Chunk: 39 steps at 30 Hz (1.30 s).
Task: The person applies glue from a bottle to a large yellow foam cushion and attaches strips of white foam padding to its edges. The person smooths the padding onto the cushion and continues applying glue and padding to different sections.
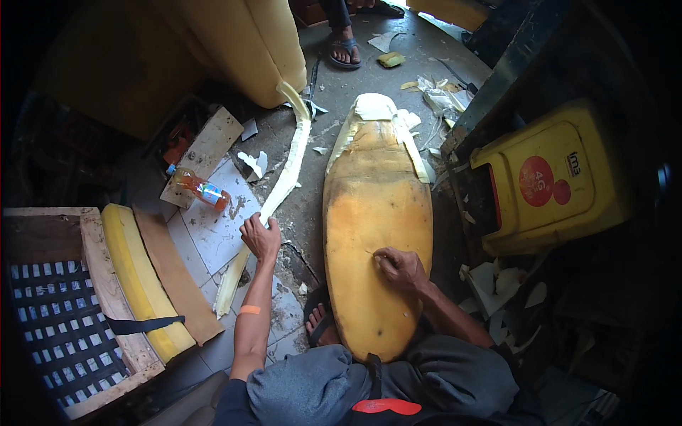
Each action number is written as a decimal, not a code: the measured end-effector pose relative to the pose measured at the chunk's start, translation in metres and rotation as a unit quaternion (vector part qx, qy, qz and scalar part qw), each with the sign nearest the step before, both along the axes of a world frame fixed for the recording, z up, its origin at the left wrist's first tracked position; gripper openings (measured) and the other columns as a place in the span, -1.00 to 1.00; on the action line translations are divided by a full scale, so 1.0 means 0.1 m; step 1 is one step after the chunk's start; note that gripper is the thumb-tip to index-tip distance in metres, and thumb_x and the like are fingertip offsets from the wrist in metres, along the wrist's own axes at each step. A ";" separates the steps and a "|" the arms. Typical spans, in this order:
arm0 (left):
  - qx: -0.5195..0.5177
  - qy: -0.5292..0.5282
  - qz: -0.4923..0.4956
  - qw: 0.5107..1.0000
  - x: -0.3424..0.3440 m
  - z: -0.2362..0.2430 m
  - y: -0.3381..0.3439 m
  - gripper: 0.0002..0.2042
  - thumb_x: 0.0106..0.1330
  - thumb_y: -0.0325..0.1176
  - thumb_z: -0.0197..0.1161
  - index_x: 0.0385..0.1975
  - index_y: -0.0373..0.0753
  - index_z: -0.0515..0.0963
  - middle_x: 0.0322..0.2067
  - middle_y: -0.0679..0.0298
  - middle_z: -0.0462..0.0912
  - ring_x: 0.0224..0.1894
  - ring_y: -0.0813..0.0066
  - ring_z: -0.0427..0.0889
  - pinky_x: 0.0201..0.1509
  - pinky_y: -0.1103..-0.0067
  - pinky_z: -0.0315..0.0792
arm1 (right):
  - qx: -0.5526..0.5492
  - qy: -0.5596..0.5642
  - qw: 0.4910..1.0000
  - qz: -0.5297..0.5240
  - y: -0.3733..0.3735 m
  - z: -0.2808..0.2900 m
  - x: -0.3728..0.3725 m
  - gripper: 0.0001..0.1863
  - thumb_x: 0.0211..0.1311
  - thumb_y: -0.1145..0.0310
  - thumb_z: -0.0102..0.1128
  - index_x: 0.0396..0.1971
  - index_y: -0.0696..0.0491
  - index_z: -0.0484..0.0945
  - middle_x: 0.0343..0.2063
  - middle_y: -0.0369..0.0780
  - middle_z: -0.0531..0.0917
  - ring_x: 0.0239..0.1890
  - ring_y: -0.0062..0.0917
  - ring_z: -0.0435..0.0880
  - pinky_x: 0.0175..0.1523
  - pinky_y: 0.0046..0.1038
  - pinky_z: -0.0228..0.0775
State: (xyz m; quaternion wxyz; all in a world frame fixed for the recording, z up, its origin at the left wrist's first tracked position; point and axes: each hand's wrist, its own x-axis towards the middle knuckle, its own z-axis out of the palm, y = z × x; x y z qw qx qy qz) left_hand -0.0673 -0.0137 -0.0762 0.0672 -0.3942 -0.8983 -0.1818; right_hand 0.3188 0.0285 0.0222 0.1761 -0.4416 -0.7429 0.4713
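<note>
A long oval block of yellow-orange seat foam [376, 213] lies on the floor in front of me, its far end patched with pale foam. My right hand [399, 268] rests on its near half with the fingers curled, pinching a small thin tool against the surface. My left hand [260, 236] grips a long pale strip of foam [284, 177] that runs from the floor tiles up toward a big yellow foam cushion [241, 42]. My bare foot in a sandal [321, 323] sits between my arms, beside the foam block.
A bottle of orange liquid [202, 189] lies by a wooden board [206, 153] at left. A wooden frame with webbing [64, 312] and a yellow foam slab [138, 284] are at lower left. A yellow plastic container [550, 181] stands right. Another person's sandalled foot [344, 48] is at the top.
</note>
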 end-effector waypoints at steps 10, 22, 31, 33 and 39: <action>-0.212 -0.048 -0.008 0.976 -0.23 0.31 0.52 -0.49 0.18 -0.09 0.41 0.11 -0.16 0.59 0.09 0.06 0.65 0.24 0.10 0.43 0.32 0.08 0.09 | 0.011 -0.003 1.000 -0.001 -0.01 0.03 -0.04 -0.82 0.38 0.34 0.28 -0.12 0.06 0.71 -0.36 -0.08 0.76 -0.36 -0.32 0.80 -0.22 -0.37 0.60; 0.106 0.060 -0.100 0.987 0.53 1.58 -0.16 -0.65 0.16 -0.48 0.48 -0.04 -0.13 0.61 -0.06 0.13 0.51 -0.11 0.13 0.66 -0.18 0.30 0.62 | -0.016 -0.023 0.999 -0.017 -0.01 0.01 -0.07 -0.81 0.39 0.30 0.27 -0.12 0.03 0.72 -0.38 -0.09 0.77 -0.37 -0.30 0.80 -0.23 -0.36 0.60; 0.201 0.070 -0.197 0.957 0.88 1.88 -0.34 -0.61 0.09 -0.60 0.48 -0.05 -0.21 0.62 0.01 0.08 0.52 -0.08 0.07 0.69 -0.13 0.32 0.66 | 0.019 -0.023 0.995 0.096 0.02 0.23 -0.05 -0.71 0.38 0.19 0.29 -0.05 0.05 0.71 -0.26 -0.09 0.79 -0.28 -0.24 0.81 -0.15 -0.31 0.62; 0.216 0.047 -0.211 0.952 0.96 1.89 -0.32 -0.59 0.09 -0.65 0.46 -0.04 -0.22 0.59 0.02 0.06 0.52 -0.05 0.06 0.71 -0.10 0.30 0.67 | 0.027 -0.017 0.989 0.143 0.01 0.47 -0.09 -0.69 0.38 0.17 0.30 -0.03 0.04 0.71 -0.24 -0.09 0.79 -0.27 -0.23 0.80 -0.16 -0.29 0.62; 0.219 -0.023 -0.271 0.937 1.20 2.00 -0.30 -0.55 0.04 -0.70 0.44 -0.04 -0.21 0.55 -0.02 0.09 0.56 -0.06 0.04 0.71 -0.08 0.28 0.67 | 0.145 0.056 0.965 0.210 -0.08 1.27 -0.24 -0.61 0.25 0.20 0.46 0.03 -0.02 0.69 -0.35 -0.14 0.70 -0.28 -0.25 0.72 -0.10 -0.22 0.55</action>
